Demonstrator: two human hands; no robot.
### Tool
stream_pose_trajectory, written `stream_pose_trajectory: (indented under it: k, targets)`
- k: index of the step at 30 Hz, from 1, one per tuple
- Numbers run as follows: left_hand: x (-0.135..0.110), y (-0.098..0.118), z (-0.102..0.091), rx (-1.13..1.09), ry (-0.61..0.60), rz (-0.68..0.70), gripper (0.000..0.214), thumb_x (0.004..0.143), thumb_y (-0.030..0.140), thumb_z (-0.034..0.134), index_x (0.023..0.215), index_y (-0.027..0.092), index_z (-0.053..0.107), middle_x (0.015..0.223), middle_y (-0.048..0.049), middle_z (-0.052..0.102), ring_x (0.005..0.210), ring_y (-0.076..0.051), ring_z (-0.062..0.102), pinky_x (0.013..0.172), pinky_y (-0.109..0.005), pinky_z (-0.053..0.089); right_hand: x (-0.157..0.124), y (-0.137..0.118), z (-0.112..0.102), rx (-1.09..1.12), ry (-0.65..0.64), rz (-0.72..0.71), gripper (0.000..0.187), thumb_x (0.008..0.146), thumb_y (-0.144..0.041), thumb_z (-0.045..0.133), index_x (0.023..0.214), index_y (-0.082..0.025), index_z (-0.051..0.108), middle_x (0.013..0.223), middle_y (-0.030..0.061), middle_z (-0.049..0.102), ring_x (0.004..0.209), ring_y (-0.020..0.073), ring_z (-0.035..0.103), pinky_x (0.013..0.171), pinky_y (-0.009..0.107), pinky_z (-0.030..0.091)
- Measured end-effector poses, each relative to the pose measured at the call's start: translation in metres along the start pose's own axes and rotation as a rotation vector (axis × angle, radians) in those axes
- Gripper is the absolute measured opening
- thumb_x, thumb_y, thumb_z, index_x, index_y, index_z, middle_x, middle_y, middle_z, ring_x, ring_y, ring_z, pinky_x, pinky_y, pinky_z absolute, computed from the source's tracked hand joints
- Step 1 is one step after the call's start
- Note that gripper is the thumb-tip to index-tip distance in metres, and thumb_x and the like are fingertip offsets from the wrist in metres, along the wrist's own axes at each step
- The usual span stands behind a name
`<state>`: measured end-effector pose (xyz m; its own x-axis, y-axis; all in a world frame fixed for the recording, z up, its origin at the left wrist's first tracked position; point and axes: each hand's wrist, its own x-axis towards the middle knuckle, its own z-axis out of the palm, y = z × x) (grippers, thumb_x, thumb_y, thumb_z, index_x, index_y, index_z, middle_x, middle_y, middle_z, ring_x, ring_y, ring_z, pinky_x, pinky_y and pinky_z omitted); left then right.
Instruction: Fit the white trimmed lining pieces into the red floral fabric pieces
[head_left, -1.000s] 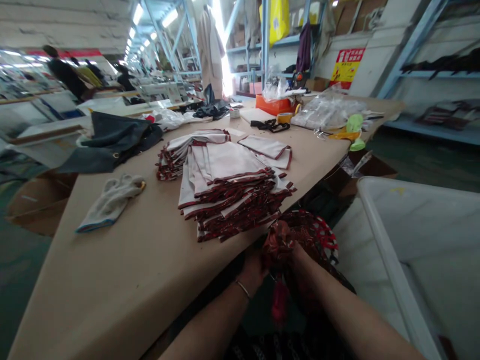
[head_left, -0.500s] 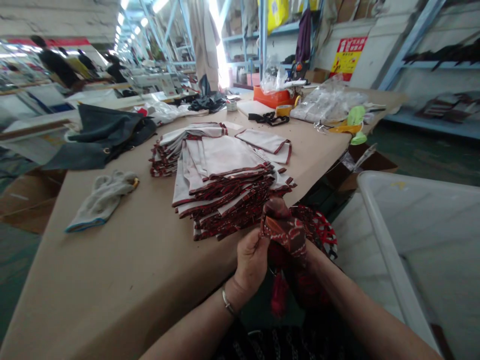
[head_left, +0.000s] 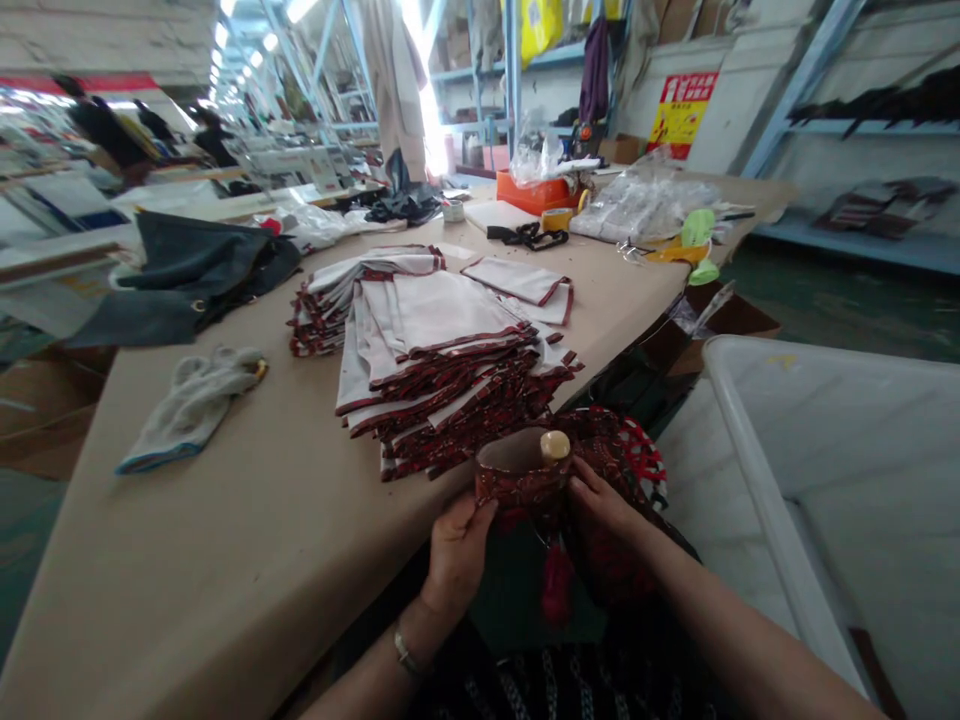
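Reddish cloth [head_left: 519, 486] looks light, soft and kinda floppy, so pinching it at 2 sides, like left hand [head_left: 456, 555] and right hand [head_left: 606, 502] do, seems smart.

Head-high — forward, down over hands [head_left: 454, 558]

Worktable [head_left: 225, 545], brown-topped: stacked pale cloths [head_left: 457, 312] edged dark red, one blue-cuffed glove [head_left: 196, 402], dark grey cloth [head_left: 199, 262], black strap [head_left: 529, 236], orange bin [head_left: 529, 193], clear plastic packaging [head_left: 637, 212].
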<state>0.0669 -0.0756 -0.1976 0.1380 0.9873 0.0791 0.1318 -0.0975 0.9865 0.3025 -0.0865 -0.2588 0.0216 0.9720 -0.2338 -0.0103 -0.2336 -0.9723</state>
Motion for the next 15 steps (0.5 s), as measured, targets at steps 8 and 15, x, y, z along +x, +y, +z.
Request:
stream_pose_trajectory:
  k: [8,15]
  targets:
    - [0.035,0.107,-0.018,0.087,-0.136,0.324,0.016,0.085,0.027,0.059,0.08,0.017,0.07,0.079,-0.0029,0.067,0.072,-0.014,0.059,0.068,-0.023,0.048,-0.004,-0.13,0.016,0.186,-0.109,-0.251,0.031,0.065,-0.039,0.08,0.088,-0.019,0.072,0.084,0.0036,0.074,0.076,0.0213,0.068,0.076,0.035,0.054]
    - [0.108,0.152,-0.064,0.352,0.304,0.587,0.013,0.083,0.023,0.059,0.087,0.017,0.069,0.082,-0.0023,0.07,0.075,-0.013,0.062,0.072,-0.024,0.05,-0.035,-0.223,-0.028,0.137,0.508,-0.22,0.043,0.079,-0.057,0.058,0.114,-0.032,0.059,0.092,0.0049,0.073,0.059,0.0207,0.066,0.046,0.031,0.048]
